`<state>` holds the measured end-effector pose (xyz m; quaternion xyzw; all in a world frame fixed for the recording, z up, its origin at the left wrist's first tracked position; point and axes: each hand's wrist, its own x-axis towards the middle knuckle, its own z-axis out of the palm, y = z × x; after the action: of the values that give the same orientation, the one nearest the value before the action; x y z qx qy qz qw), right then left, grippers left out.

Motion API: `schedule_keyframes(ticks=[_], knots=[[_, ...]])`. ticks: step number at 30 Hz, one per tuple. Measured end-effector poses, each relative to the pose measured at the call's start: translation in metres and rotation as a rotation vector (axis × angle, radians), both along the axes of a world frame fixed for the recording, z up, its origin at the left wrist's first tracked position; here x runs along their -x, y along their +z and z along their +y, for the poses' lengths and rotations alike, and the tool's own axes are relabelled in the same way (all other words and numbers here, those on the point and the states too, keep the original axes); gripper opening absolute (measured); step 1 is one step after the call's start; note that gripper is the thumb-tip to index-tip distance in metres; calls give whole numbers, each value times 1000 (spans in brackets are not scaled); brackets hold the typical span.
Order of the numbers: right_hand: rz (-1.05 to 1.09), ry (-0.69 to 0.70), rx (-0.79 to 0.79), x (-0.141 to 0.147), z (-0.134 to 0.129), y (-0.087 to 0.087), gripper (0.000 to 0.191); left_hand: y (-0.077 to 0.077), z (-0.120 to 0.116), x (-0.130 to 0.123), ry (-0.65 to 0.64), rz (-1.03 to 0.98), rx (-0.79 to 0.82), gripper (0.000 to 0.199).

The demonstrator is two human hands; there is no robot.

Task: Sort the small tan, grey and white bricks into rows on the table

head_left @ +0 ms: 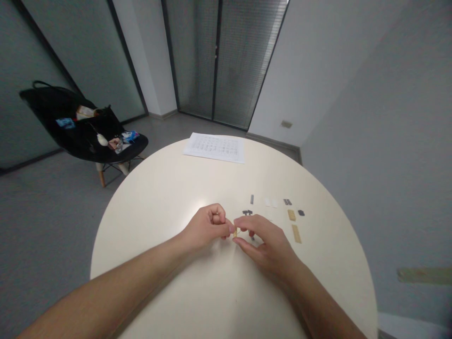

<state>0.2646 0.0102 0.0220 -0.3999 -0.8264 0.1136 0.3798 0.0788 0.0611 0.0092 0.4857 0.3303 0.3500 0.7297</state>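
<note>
Left grip (206, 228) and right grip (264, 245) both pinching one tan brick (235, 232) (two more tan bricks (291, 215) nearby)

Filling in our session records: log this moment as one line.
left hand: pinches small tan piece | right hand: pinches same piece | nearby: long tan piece

Office meeting room: glazed partitions (83, 52), a double glass door with built-in blinds (226, 61), a round white table (151, 216), a printed sheet (213, 147) near its far edge, and a black shell chair (83, 134).
</note>
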Motion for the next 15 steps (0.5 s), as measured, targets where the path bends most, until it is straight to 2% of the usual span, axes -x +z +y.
schedule_keyframes(ticks=[11,15], knots=[[15,-51,4,-2,0,2,21,-1,1,0,9,66,-10,34],[21,-186,-7,-23,4,7,16,-2,2,1,29,67,-2,32]])
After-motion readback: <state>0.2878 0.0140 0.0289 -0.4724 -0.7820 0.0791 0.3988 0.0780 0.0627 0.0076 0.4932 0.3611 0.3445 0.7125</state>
